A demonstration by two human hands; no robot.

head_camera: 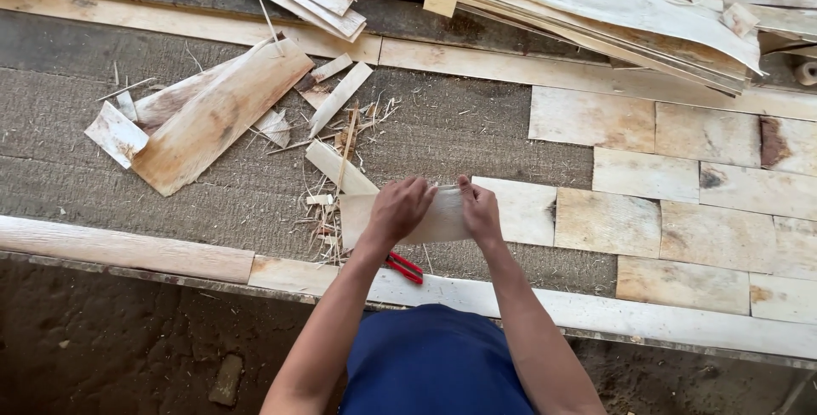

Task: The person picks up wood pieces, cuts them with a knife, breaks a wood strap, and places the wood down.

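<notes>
Veneer sheet (438,221) pinched at its top edge by left hand (398,209) and right hand (479,209); thin wood, may split if flexed. Red-handled cutter (405,267) lies underneath, near the wrist.

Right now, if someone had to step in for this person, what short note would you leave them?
Left hand: lies on top of a thin pale veneer piece, gripping its left part.
Right hand: holds the same piece at its right end, fingers along the top edge.
The piece rests on the grey mat, at the left end of a patchwork of veneer sheets.
Red-handled tool lies just under the left wrist.
Scraps lie to the left, a stack of strips at the far side.
Done: several rows laid. Left: this piece is not released.
</notes>
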